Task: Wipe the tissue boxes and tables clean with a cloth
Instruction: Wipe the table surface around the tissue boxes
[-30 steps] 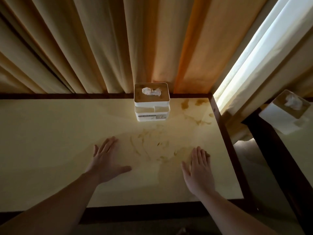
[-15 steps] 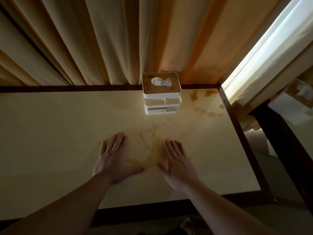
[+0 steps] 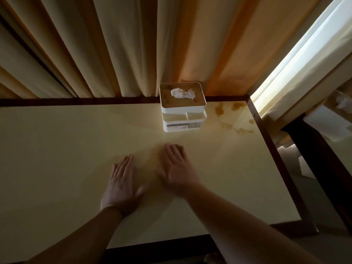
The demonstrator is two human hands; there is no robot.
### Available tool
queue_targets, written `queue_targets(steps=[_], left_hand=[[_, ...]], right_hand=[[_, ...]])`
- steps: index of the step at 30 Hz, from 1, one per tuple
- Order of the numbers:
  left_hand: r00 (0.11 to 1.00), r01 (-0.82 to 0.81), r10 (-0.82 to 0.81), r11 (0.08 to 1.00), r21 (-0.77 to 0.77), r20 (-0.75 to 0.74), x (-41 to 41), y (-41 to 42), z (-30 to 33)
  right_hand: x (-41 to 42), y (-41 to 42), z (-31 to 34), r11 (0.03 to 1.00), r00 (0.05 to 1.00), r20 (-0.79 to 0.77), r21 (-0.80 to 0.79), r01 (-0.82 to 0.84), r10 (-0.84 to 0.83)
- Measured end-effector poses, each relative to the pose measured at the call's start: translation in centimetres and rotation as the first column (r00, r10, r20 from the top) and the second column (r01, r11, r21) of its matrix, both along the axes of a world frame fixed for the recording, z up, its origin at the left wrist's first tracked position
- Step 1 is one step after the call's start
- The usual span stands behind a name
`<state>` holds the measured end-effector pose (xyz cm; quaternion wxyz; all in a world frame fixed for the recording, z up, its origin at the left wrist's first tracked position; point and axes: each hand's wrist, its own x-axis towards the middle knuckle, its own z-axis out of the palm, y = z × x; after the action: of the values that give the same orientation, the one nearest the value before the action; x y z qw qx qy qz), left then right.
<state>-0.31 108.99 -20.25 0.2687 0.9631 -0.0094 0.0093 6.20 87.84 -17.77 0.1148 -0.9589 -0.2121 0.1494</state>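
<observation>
A white tissue box (image 3: 183,107) with a wooden lid and a tissue poking out stands at the far edge of the cream table (image 3: 57,149). My left hand (image 3: 122,182) lies flat on the tabletop, fingers straight. My right hand (image 3: 176,165) lies flat just to its right, nearer the box, over a brownish smear. Brown stains (image 3: 226,119) mark the table's far right corner. No cloth shows in either hand or anywhere in view.
Pleated curtains (image 3: 114,44) hang right behind the table. The table has a dark wooden rim (image 3: 270,145). A second table (image 3: 323,141) with another white tissue box (image 3: 331,121) stands to the right across a narrow gap.
My right hand has slid left and forward across the smeared patch toward my left hand. The left hand stayed nearly still. The view has shifted left.
</observation>
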Motion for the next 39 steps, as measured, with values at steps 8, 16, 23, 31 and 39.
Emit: queue_targets(steps=[8, 16, 23, 31, 39], left_hand=[[1.000, 0.017, -0.016, 0.999, -0.033, 0.015, -0.3, 0.1, 0.4], [0.999, 0.010, -0.006, 0.995, -0.097, 0.039, -0.3, 0.3, 0.2], [0.999, 0.006, -0.001, 0.993, -0.115, 0.045, -0.5, 0.1, 0.6], [0.997, 0.017, -0.006, 0.990, -0.138, 0.079, -0.5, 0.3, 0.4], [0.989, -0.100, 0.127, 0.952, -0.288, 0.076, -0.9, 0.8, 1.0]], right_hand=[[0.0, -8.2, 0.4, 0.980, 0.983, 0.027, -0.086, 0.182, -0.180], [0.0, 3.6, 0.2, 0.991, 0.991, 0.012, -0.007, -0.136, 0.137], [-2.8, -7.3, -0.2, 0.994, 0.998, 0.059, -0.105, 0.039, -0.033], [4.4, -0.2, 0.3, 0.985, 0.983, 0.089, -0.046, 0.166, -0.161], [-5.2, -3.8, -0.6, 0.998, 0.997, 0.061, -0.038, -0.042, 0.044]])
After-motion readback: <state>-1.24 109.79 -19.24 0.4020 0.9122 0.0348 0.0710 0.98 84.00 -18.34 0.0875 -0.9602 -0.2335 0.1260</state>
